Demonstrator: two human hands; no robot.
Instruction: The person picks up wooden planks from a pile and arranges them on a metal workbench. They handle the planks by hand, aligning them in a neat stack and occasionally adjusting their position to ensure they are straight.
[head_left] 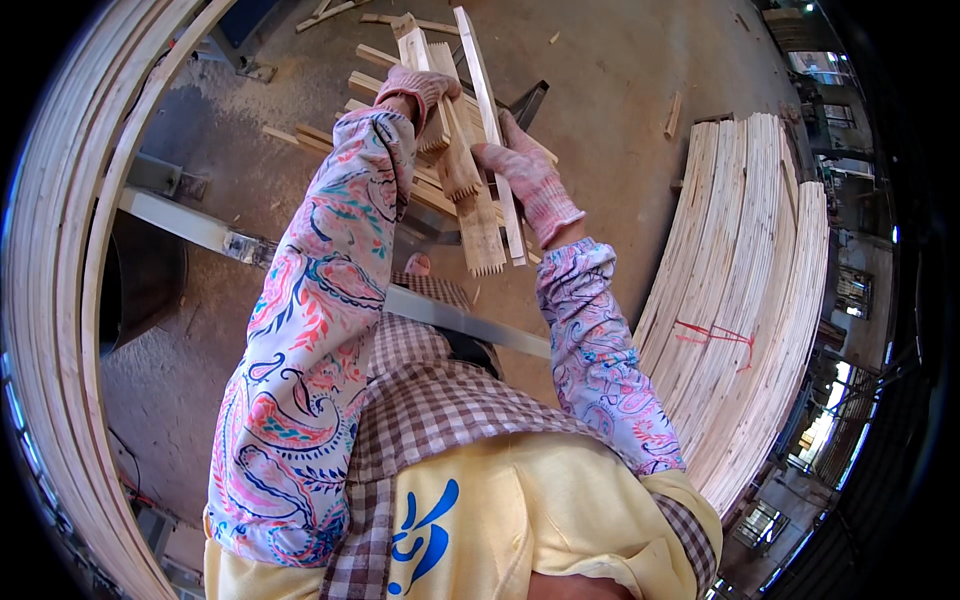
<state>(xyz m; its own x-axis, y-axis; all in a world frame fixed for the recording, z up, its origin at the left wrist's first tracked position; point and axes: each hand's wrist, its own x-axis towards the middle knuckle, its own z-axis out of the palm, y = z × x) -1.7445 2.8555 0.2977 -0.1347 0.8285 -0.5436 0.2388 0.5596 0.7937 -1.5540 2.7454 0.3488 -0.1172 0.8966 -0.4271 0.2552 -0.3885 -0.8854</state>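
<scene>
Concrete floor [620,90], grey, dusted with sawdust. Landmark: the heap of short wooden pieces [400,130] lying on the floor at top centre.

- Right of the heap, well apart: a tall stack of pale boards [745,290], edges facing up, with a red scrawl on its side.
- Between heap and stack: one small wood offcut [673,115] lying loose on the floor.
- Above the heap, near the top edge: a few thin sticks [330,12] scattered.
- Left of the heap, far across: another stack of long pale boards [55,300], bent by the lens.
- Below-left of the heap: a grey metal beam [190,225] running across, by a dark round opening [135,285].
</scene>
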